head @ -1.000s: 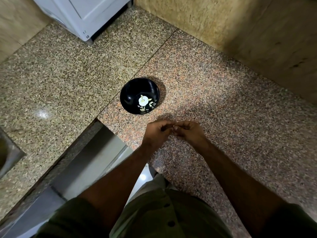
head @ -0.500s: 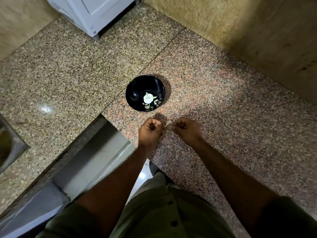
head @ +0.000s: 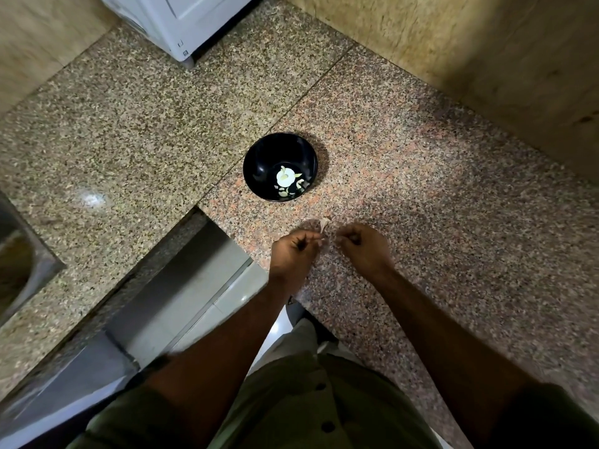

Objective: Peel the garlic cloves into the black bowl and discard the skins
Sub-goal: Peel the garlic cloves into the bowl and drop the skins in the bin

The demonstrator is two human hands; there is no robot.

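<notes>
Left hand (head: 296, 246): fingers curled, grip pinching a garlic clove (head: 324, 224) with pale skin poking out towards the bowl.
Right hand (head: 361, 243): fingers curled, grip content hidden; cannot tell whether anything held.
Change: hands touching a second ago, now drawn apart; clove now exposed.
Table (head: 437, 189): speckled granite under both hands.
Black bowl (head: 269, 157): just beyond the hands, holding a peeled clove (head: 285, 177) and skin scraps.

No text, number or brand can be read anywhere. The white appliance (head: 181, 24) at the top edge carries a small dark mark near its lower corner, too small to make out. The black bowl (head: 259, 163) bears no label.
</notes>
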